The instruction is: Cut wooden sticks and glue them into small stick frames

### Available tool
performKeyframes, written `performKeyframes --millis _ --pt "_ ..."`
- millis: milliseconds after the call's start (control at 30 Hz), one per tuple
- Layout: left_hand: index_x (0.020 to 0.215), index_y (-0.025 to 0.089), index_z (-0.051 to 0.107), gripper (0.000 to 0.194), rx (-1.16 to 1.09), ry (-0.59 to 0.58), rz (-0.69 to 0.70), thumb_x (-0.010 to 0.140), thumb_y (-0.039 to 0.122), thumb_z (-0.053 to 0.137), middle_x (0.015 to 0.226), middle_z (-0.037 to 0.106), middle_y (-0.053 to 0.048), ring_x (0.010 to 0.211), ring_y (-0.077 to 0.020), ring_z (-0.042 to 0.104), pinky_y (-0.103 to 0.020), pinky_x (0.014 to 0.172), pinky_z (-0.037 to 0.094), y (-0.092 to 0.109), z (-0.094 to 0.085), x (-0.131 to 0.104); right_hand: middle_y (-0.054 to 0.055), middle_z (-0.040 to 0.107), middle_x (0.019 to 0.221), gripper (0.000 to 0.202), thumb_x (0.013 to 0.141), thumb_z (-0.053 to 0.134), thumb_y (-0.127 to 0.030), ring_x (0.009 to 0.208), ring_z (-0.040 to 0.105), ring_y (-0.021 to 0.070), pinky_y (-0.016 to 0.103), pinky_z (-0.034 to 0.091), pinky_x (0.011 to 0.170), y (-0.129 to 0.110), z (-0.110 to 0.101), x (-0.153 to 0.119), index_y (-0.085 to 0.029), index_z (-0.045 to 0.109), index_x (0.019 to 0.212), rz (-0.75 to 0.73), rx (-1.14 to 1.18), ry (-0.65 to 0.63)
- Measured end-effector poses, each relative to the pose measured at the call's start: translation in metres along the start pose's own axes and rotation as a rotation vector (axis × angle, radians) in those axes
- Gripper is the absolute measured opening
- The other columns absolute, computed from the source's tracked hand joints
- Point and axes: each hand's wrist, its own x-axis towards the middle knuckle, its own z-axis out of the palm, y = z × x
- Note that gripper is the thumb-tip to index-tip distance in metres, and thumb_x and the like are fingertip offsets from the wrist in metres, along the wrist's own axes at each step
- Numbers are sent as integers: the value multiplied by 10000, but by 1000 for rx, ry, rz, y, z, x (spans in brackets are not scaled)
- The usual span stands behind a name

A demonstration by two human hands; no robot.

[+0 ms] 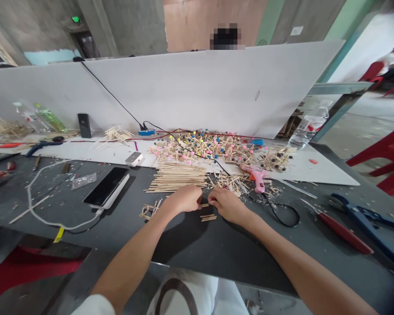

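Note:
Between my two hands a short wooden stick (205, 204) lies level, its ends at my fingertips. My left hand (188, 198) is closed, with its fingers curled at the stick's left end. At the right end, my right hand (226, 203) has its fingers pressed together near the stick. Just below them, a few short sticks (208, 217) rest side by side on the dark table (197, 258). Left of my left hand sits a small frame of joined sticks (150, 210). Long thin sticks (174, 178) are bundled behind my hands.
A pile of sticks with coloured balls (203, 146) spreads behind. Right are a pink glue gun (258, 176), a red-handled tool (344, 232) and blue-handled cutters (364, 225). Left lies a phone (107, 187) with a white cable. A water bottle (310, 127) stands back right.

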Motion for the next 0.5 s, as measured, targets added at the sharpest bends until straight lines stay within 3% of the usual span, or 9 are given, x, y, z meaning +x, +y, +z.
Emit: performKeyframes --millis 167,300,400,500 --pt "785 161 730 122 -10 2 -8 746 267 684 737 717 -87 651 -198 639 -260 546 370 -1 0 0 72 614 889 176 936 413 -131 803 560 169 262 367 707 4 -4 1 -177 562 855 44 28 138" --pt "780 162 722 117 -22 1 -15 746 271 696 745 717 -76 628 -179 625 -254 550 369 -2 1 1 18 544 655 316 980 339 -236 632 502 153 265 321 618 9 -17 3 -206 473 696 119 55 281" --pt "771 167 717 102 -30 0 -23 744 265 703 749 716 -70 643 -175 629 -245 552 366 -2 2 1 -14 462 539 367 949 394 -294 528 423 128 268 269 552 9 -27 2 -216 407 591 162 100 382" --pt "770 167 719 92 -32 -11 -29 753 252 686 741 714 -70 652 -182 629 -247 550 360 0 0 0 -16 520 543 259 892 466 -284 516 476 128 251 314 549 9 -32 0 -203 511 651 213 225 425"
